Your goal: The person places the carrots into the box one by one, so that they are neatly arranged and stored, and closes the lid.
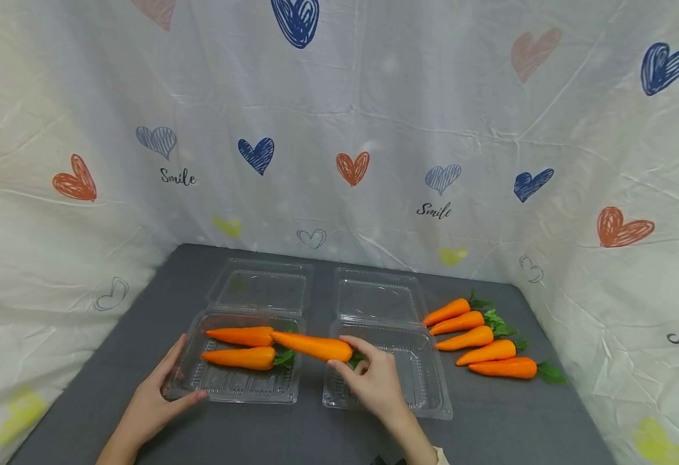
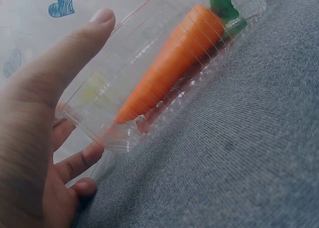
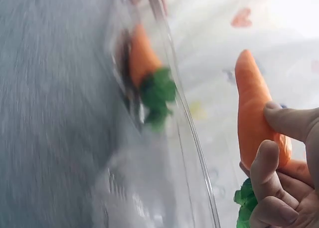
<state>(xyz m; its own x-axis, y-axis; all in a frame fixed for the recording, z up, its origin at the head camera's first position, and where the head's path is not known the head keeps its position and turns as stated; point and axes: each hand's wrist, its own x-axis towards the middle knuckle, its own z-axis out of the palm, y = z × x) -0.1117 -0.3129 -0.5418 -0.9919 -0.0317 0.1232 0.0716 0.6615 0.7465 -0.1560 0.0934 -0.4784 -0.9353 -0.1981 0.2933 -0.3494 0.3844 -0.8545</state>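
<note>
My right hand [image 1: 374,381] pinches an orange carrot [image 1: 314,345] near its thick green-leaved end, thumb on one side and fingers on the other. The carrot is held above the gap between two clear plastic containers, its tip pointing left over the left container [image 1: 240,395]. Inside that container lie two carrots, a back one [image 1: 240,335] and a front one [image 1: 238,358], tips to the left. Spread at the container's left side is my left hand [image 1: 156,394], its fingertips [image 2: 92,150] against the outer wall and its thumb extended near the front corner.
The right container [image 1: 439,400] has its lid [image 1: 380,294] folded back, as does the left one with its lid [image 1: 260,287]. Several carrots [image 1: 470,338] lie in a slanted row on the grey table [image 1: 508,426] at the right. A heart-printed curtain [image 1: 386,194] hangs behind.
</note>
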